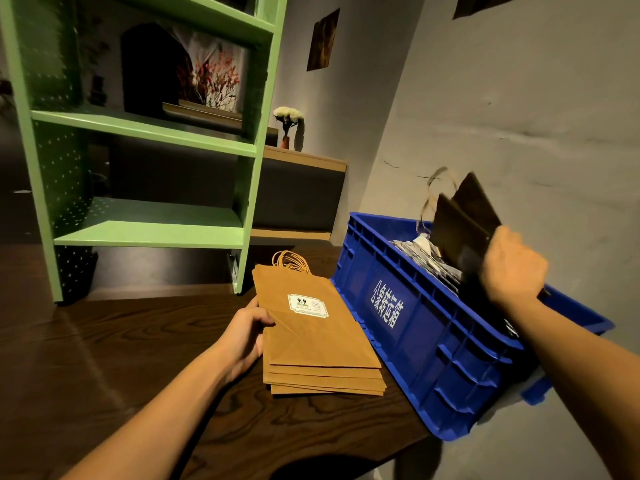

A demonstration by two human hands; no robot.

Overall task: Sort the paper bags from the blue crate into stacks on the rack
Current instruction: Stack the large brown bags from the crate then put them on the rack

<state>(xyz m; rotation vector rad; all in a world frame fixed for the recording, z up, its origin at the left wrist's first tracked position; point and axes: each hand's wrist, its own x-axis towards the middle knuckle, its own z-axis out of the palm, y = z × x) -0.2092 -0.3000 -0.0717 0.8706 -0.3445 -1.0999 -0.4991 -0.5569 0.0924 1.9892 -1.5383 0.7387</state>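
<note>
A stack of flat brown paper bags (311, 344) with twine handles lies on the dark wooden table, a white label on the top one. My left hand (247, 336) grips the stack's left edge. To the right stands the blue crate (426, 334) with white characters on its side. My right hand (512, 268) is shut on a couple of dark paper bags (460, 220), lifted upright out of the crate, their string handles blurred above. More pale and dark bags (426, 254) lie inside the crate. The green rack (149, 133) stands at the back left.
The rack's lower shelf (152, 233) is bare; its middle shelf holds flat pale items (204, 114) at the back right. A low wooden shelf with a small flower vase (287, 128) sits behind. The grey wall is close on the right. The crate overhangs the table's right edge.
</note>
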